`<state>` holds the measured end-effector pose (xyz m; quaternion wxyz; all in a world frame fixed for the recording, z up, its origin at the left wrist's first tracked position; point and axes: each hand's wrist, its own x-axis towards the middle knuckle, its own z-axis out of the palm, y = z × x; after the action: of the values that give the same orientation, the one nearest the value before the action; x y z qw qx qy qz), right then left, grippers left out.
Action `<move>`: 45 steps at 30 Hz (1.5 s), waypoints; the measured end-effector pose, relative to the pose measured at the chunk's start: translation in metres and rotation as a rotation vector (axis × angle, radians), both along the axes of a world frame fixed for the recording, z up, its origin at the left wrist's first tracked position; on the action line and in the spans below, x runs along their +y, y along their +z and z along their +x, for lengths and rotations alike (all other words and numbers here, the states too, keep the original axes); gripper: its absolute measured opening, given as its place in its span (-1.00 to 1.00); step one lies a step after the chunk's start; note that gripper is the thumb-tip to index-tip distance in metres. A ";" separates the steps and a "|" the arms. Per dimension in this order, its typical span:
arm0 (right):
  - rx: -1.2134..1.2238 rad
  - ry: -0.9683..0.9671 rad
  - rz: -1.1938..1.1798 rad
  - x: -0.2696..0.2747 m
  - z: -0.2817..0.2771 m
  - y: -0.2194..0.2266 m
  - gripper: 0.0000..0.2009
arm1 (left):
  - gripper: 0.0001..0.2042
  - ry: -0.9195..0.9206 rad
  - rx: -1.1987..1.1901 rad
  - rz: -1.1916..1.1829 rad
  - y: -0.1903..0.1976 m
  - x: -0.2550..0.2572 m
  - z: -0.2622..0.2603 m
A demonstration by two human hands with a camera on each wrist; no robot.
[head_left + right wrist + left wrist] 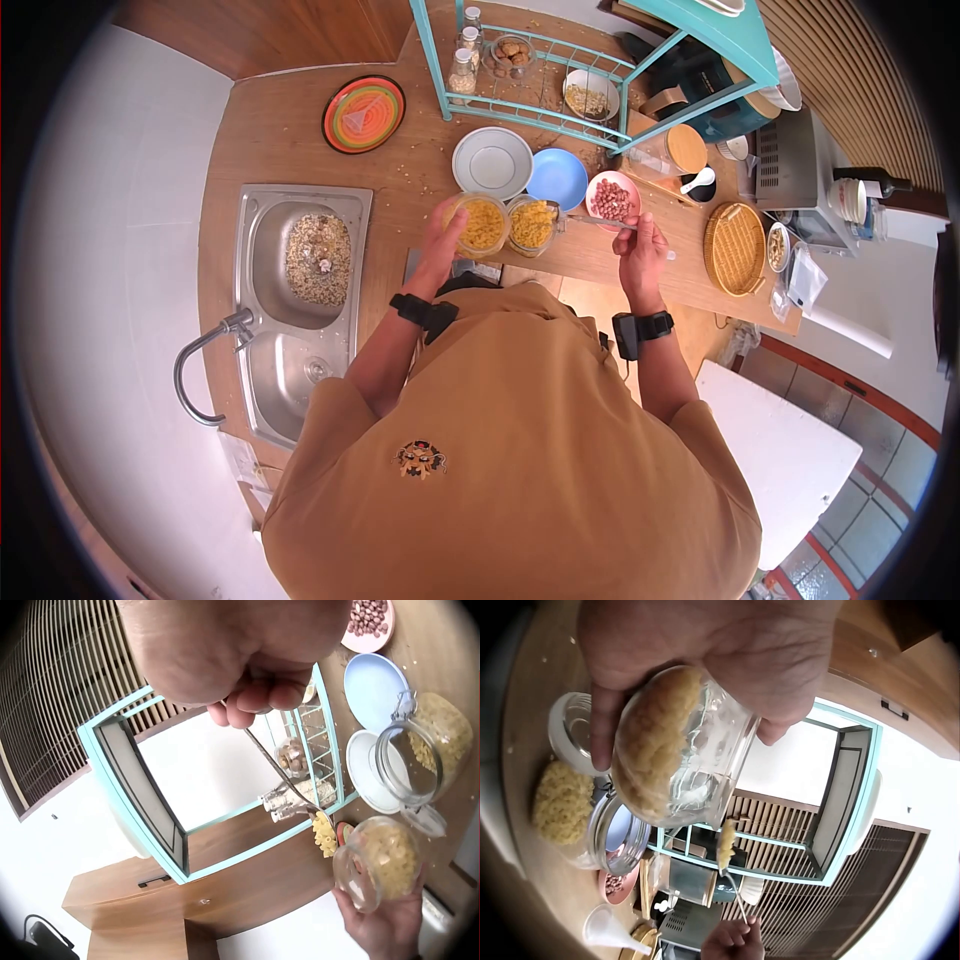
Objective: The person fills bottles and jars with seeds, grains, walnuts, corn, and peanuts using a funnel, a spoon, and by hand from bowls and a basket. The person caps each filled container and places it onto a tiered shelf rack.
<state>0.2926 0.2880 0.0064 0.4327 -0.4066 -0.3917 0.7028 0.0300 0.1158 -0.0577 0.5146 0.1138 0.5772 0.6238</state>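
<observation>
My left hand [438, 245] grips a glass jar [656, 750] partly filled with small yellow pasta, its mouth tilted in the left wrist view. A long metal spoon [274, 765] is pinched by my right hand [643, 258]; its bowl carries a heap of pasta [324, 834] near the jar's mouth in the right wrist view. Beside the held jar, a clip-top glass jar [530, 226] stands on the counter with its lid open, pasta inside. Behind the jars are a grey-white plate [492, 162], a blue plate [557, 180] and a pink bowl [612, 180] of reddish nuts.
At the left is a metal sink [285, 390] with grains in one basin. A striped plate [364, 114] lies near the teal rack [447, 100]. To the right are a wicker basket [738, 250] and a wooden-lidded jar [686, 149]. A funnel [607, 928] lies near the counter edge.
</observation>
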 end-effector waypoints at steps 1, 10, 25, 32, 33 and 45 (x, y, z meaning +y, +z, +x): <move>-0.062 0.002 0.052 0.000 0.002 -0.002 -0.66 | -0.51 0.000 0.000 -0.001 0.003 0.000 -0.001; -0.545 0.149 0.562 -0.015 -0.002 0.013 -0.71 | -0.54 0.037 -0.023 0.046 0.010 0.001 -0.002; -0.455 0.436 0.886 -0.032 -0.050 0.082 -0.92 | -0.56 -0.059 0.157 0.092 0.004 0.005 0.002; -0.487 0.582 1.086 -0.039 -0.062 0.045 -0.89 | -0.56 -0.096 0.122 0.058 0.022 0.001 0.006; -0.487 0.567 0.788 -0.039 -0.061 0.037 -0.84 | -0.57 -0.093 0.109 0.041 0.023 0.001 0.006; -0.212 0.212 0.143 -0.030 -0.048 0.009 -0.65 | -0.55 -0.078 0.027 0.116 0.005 0.000 0.006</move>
<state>0.2444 0.2581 0.0150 0.3402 -0.4031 -0.5249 0.6680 0.0360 0.1157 -0.0524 0.5232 0.1741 0.5419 0.6343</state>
